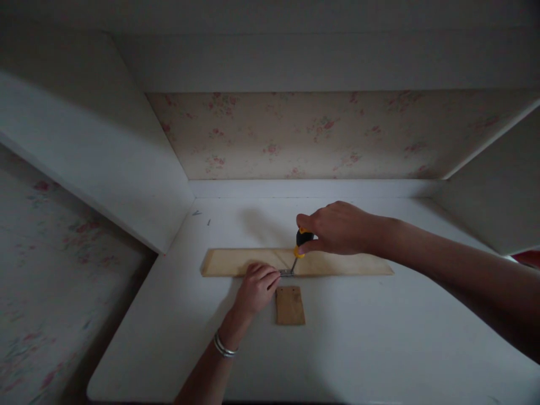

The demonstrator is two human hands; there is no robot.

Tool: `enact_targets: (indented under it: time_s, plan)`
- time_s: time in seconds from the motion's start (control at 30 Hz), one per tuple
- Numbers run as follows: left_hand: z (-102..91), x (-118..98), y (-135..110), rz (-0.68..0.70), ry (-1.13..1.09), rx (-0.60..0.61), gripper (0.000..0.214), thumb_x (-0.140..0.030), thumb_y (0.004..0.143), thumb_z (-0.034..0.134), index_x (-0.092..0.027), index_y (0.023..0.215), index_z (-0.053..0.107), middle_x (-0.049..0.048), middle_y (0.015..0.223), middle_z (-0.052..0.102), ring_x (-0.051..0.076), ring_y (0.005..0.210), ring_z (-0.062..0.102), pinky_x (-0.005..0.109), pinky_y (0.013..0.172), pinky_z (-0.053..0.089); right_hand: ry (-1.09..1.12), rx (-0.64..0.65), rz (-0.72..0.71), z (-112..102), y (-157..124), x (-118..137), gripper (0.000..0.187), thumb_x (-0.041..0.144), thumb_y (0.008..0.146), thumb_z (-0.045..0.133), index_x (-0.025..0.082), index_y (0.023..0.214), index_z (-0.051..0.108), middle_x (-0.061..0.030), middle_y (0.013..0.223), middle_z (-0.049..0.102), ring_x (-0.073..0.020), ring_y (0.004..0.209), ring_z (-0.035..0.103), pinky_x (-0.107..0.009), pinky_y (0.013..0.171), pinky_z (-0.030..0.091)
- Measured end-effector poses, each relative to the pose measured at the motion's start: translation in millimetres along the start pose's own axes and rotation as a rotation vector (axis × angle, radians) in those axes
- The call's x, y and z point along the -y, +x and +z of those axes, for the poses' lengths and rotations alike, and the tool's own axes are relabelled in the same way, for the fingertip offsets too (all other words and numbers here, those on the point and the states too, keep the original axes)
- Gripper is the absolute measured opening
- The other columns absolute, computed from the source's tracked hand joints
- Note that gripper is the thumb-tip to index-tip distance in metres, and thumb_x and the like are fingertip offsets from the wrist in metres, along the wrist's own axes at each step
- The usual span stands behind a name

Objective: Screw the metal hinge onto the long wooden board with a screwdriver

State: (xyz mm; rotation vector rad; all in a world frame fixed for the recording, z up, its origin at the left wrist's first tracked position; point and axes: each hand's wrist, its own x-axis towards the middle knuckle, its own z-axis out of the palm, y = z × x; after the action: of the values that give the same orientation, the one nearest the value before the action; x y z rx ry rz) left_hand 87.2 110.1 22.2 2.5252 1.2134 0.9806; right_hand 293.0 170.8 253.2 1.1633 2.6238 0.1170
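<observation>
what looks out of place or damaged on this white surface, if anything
Nothing looks spilled or broken. Only the small dark marks or bits on the white surface, behind the left end of the wooden strip, seem slightly stray: they lie apart from the screwdriver and metal piece, and are too small to identify.

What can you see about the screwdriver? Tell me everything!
The screwdriver has a chunky black and yellow handle, perhaps plastic or rubber, and a thin grey shaft that looks like metal. The right hand grips the handle, hiding part of it. It stands tip down, leaning a little, over the near edge of a long pale board. Its tip is at a small metal piece there, too small to see its shape.
</observation>
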Motion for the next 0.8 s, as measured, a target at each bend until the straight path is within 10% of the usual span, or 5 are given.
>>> enact_targets:
  time_s: [0.23, 0.37, 0.5, 0.8]
  plan:
    - [-48.4, 18, 15, -0.027, 0.169, 0.112, 0.021, -0.027, 0.091, 0.048, -0.021, 0.091, 0.067, 0.0058, 0.093, 0.068, 0.019, 0.09, 0.06, 0.035, 0.088, 0.042, 0.121, -0.097, 0.018, 16, -5, -1, 0.052, 0.066, 0.086, 0.035, 0.024, 0.11, 0.051, -0.0073, 0.091, 0.07, -0.0227, 0.072, 0.064, -0.027, 0.055, 0.029]
    - [-93.1, 77, 34, -0.383, 0.412, 0.09, 0.031, -0.036, 0.092, 0.039, -0.019, 0.089, 0.065, 0.0068, 0.092, 0.068, 0.019, 0.087, 0.062, 0.031, 0.08, 0.044, 0.197, -0.139, 0.091, 28, -7, 2, 0.053, 0.066, 0.085, 0.037, 0.025, 0.117, 0.047, -0.0054, 0.09, 0.07, -0.0229, 0.074, 0.065, -0.028, 0.057, 0.032]
    - [-122.3, 146, 45, -0.746, 0.603, 0.328, 0.041, -0.047, 0.088, 0.038, -0.016, 0.093, 0.063, 0.0116, 0.092, 0.068, 0.024, 0.082, 0.064, 0.032, 0.071, 0.045, 0.265, -0.171, 0.146, 36, -9, 4, 0.052, 0.065, 0.086, 0.036, 0.025, 0.119, 0.045, -0.0053, 0.089, 0.07, -0.0228, 0.072, 0.065, -0.028, 0.057, 0.033]
    - [-118.7, 214, 51, -0.872, 0.663, 0.515, 0.056, -0.051, 0.087, 0.031, -0.008, 0.111, 0.058, 0.0237, 0.11, 0.063, 0.036, 0.099, 0.061, 0.044, 0.079, 0.046, 0.286, -0.256, 0.19, 44, -14, 6, 0.048, 0.064, 0.087, 0.035, 0.025, 0.113, 0.045, -0.0035, 0.082, 0.069, -0.0196, 0.065, 0.062, -0.026, 0.055, 0.029]
